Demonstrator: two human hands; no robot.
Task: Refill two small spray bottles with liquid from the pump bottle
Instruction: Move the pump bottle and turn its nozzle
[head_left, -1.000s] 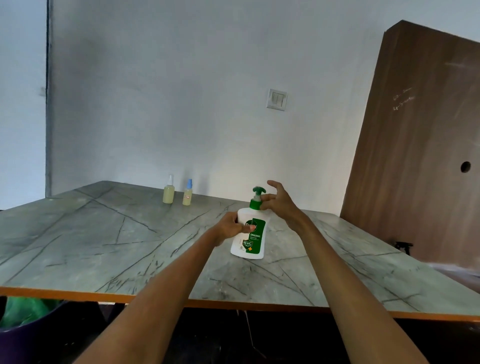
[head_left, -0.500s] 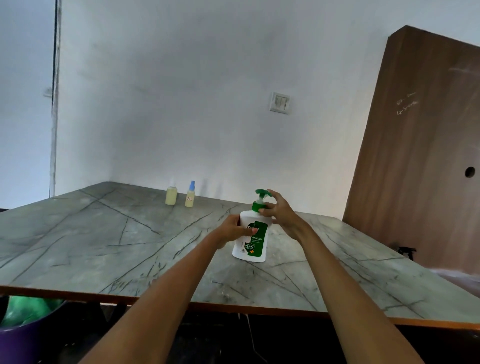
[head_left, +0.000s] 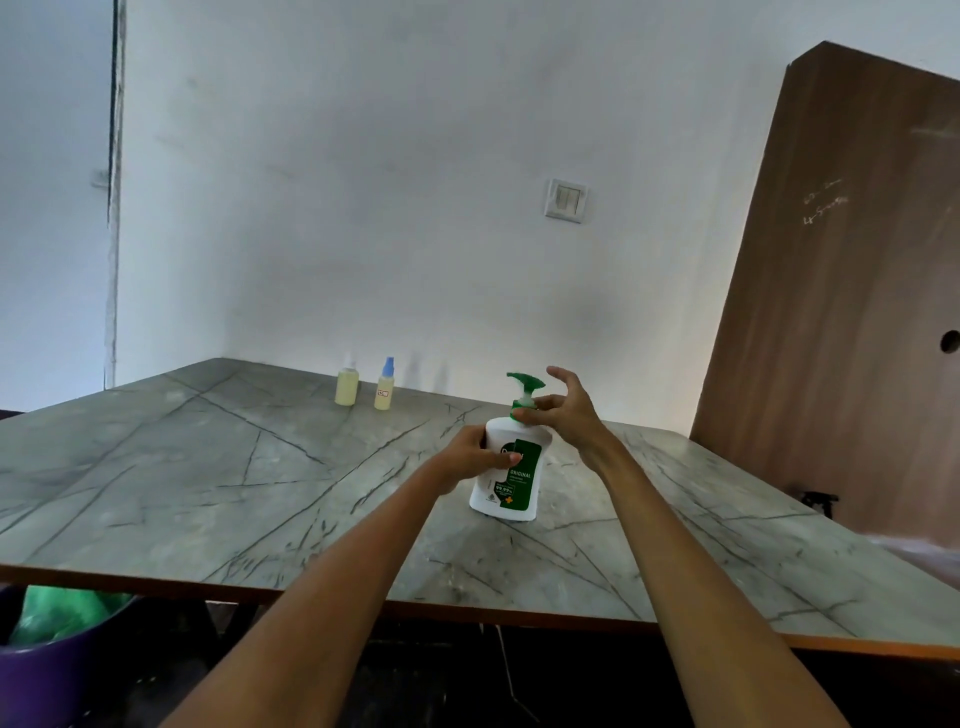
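Note:
A white pump bottle (head_left: 511, 486) with a green label and green pump head stands upright on the marbled table (head_left: 208, 493). My left hand (head_left: 475, 457) grips its body from the left, thumb across the label. My right hand (head_left: 563, 410) pinches the green collar below the pump head, its other fingers spread. Two small spray bottles stand at the far side near the wall: one with a clear cap (head_left: 347, 384) and one with a blue cap (head_left: 385, 387), both holding yellowish liquid.
A brown wooden board (head_left: 841, 312) leans against the wall at the right. A purple bin with a green bag (head_left: 57, 639) sits below the table's front left edge. A light switch (head_left: 566, 200) is on the wall.
The pump head has risen and turned, its nozzle now pointing left. My right hand's fingers have shifted around the collar. My left hand keeps its hold on the bottle.

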